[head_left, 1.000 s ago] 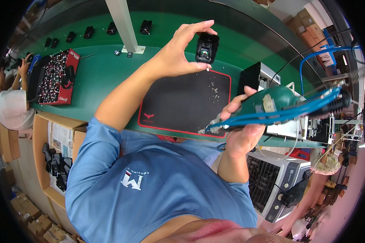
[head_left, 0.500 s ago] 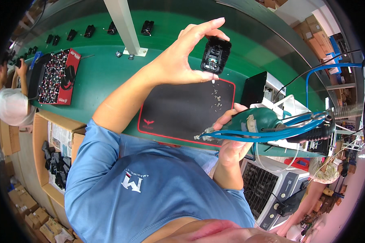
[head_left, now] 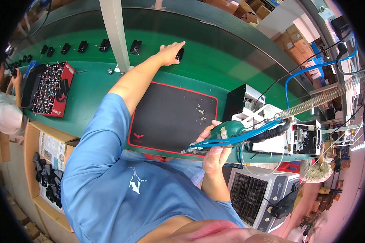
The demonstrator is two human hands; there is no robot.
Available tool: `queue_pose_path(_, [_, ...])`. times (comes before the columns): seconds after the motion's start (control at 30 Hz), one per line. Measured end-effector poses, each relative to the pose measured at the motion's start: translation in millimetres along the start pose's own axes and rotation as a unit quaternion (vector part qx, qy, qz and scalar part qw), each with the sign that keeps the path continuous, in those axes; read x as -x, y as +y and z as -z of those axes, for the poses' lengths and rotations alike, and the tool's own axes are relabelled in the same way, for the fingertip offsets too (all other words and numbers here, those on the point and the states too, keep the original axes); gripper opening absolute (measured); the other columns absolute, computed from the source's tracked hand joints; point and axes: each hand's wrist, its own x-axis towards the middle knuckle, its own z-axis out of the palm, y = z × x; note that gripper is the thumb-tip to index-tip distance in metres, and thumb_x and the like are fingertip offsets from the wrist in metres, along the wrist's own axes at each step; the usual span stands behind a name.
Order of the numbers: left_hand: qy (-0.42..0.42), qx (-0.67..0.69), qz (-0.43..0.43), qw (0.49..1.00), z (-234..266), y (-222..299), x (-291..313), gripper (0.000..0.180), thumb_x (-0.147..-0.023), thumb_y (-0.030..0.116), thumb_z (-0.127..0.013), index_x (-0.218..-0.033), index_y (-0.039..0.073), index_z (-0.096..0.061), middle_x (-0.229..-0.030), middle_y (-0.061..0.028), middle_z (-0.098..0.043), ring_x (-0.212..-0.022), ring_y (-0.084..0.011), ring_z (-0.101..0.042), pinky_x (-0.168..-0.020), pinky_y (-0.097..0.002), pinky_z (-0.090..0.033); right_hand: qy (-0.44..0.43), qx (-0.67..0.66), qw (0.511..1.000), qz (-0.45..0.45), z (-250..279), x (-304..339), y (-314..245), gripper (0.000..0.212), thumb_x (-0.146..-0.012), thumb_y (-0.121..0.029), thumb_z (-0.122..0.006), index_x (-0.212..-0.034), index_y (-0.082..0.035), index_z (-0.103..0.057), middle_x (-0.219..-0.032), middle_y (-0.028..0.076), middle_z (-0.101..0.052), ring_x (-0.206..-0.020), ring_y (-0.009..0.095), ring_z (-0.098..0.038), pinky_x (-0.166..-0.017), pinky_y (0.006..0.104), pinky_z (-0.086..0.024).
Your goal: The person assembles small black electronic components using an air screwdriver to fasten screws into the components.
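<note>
My left hand is stretched out to the green surface at the back, its fingers and thumb around a small black plastic housing. The hand covers part of that housing, so whether it rests on the surface I cannot tell. My right hand is wrapped round a green hand-held power tool with blue hoses along it. The tool's metal tip points left over the front of a black mat with a red border. Small pale scraps lie on the mat's right part.
Several similar black housings stand along the back, past a metal post. A red box holds many small wired parts. A coil spring runs to the tool. White-and-black equipment stands right; another person is far left.
My left hand has carried the black housing from above the mat away to the back surface. My right hand still grips the green tool. The whole view has shifted somewhat.
</note>
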Motion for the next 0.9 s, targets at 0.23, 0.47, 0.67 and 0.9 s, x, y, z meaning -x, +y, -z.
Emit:
queue_pose_path(0.23, [0.022,0.028,-0.115,0.993,52,-5,79,0.084,-0.085,0.016,-0.081,-0.157,0.010,-0.039,-0.157,-0.0157,-0.044,-0.143,-0.0332,-0.045,-0.116,-0.0461,-0.038,0.005,0.002,1.000,0.027,-2,-8,-12,0.086,-0.097,-0.066,-0.058,-0.143,0.006,-0.044,-0.096,0.013,-0.060,-0.073,0.017,-0.061,-0.065,0.0291,-0.053])
queue_pose_path(0.47, [-0.158,0.161,-0.018,0.974,159,29,292,0.073,-0.088,0.012,-0.077,-0.153,0.006,-0.046,-0.136,-0.0154,-0.063,-0.123,-0.0274,-0.061,-0.108,-0.0412,-0.048,0.003,-0.067,0.990,0.122,-10,-58,-37,0.068,-0.099,-0.024,-0.067,-0.152,0.002,-0.033,-0.128,0.014,-0.060,-0.105,0.021,-0.064,-0.099,0.0385,-0.050])
queue_pose_path(0.67, [0.076,0.162,0.224,0.958,178,-18,480,0.063,-0.092,0.009,-0.073,-0.151,0.008,-0.050,-0.126,-0.0104,-0.067,-0.111,-0.0210,-0.063,-0.095,-0.0356,-0.051,0.110,0.207,0.849,0.474,-23,-62,-26,0.057,-0.094,-0.018,-0.067,-0.141,0.005,-0.045,-0.119,0.019,-0.064,-0.110,0.032,-0.063,-0.092,0.0411,-0.053])
queue_pose_path(0.9, [0.222,0.046,0.449,0.865,162,-36,647,0.049,-0.096,0.011,-0.070,-0.143,0.005,-0.058,-0.123,-0.0096,-0.067,-0.108,-0.0170,-0.062,-0.092,-0.0338,-0.051,-0.266,0.293,0.901,0.179,-148,-40,107,0.039,-0.084,-0.010,-0.078,-0.120,-0.002,-0.066,-0.105,0.016,-0.069,-0.095,0.037,-0.065,-0.087,0.0436,-0.053])
